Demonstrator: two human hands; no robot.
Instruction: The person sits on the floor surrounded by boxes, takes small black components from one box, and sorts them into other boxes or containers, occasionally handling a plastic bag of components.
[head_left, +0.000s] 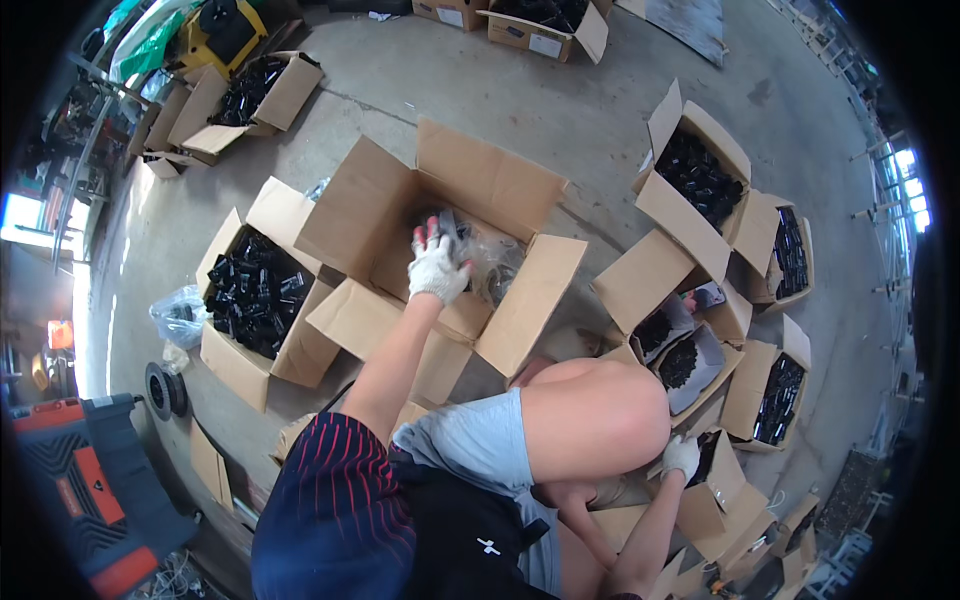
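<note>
Now: left hand sits inside big box, beside clear plastic, blurred, grip unclear | right hand at small box, partly hidden, grip unclear | side box: black pieces heaped

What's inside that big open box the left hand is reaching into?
Inside the big open box is crumpled clear plastic, with something greyish beside the left hand. What lies beneath them is covered.

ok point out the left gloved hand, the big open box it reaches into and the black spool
Left gloved hand [438, 270]: head view, on the back of the white glove.
Big open box [532, 302]: head view, on its right-hand flap.
Black spool [159, 391]: head view, near the middle of its round side.
</note>
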